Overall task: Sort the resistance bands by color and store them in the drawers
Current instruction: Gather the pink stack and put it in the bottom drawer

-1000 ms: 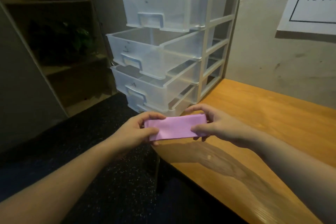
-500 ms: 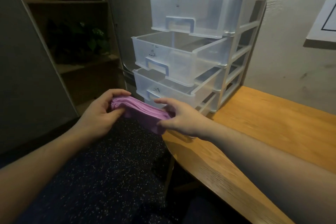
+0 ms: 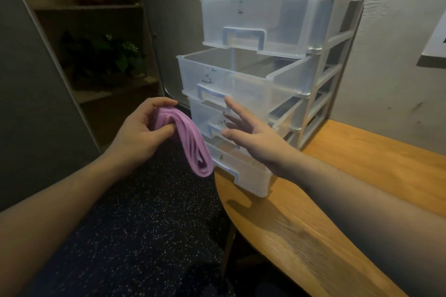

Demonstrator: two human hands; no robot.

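Your left hand point(image 3: 142, 132), centre left of the frame, grips one end of a folded purple band point(image 3: 190, 142); fingers point(image 3: 166, 130) and thumb curl round the upper end. The rest of the band hangs down and to the right, its lower fold just in front of the bottom drawer's corner, off the worktop point(image 3: 337, 188) edge and over the dark speckled floor point(image 3: 144, 236).

Your right hand point(image 3: 255, 137), centre of frame, holds nothing. Its fingers are straight and spread wide, reaching toward the drawer fronts at about the height of the third drawer point(image 3: 246, 118); whether they touch it you cannot tell from this view.

The drawer unit point(image 3: 337, 67) stands on the worktop in the upper right, against the wall. All four drawers are pulled out some way: top drawer point(image 3: 260, 21), second drawer point(image 3: 224, 75), third, and bottom drawer point(image 3: 248, 173). The second looks empty. No band shows through any of the translucent walls, though the lower two are partly hidden by your hand.

Progress, as a judgement: early. The drawers are open and ready, and nothing seems stored yet. This purple band has not yet gone in, and no other bands are in sight, so the remaining count is unknown.

Upper left: a dim shelf with a plant point(image 3: 115, 58).
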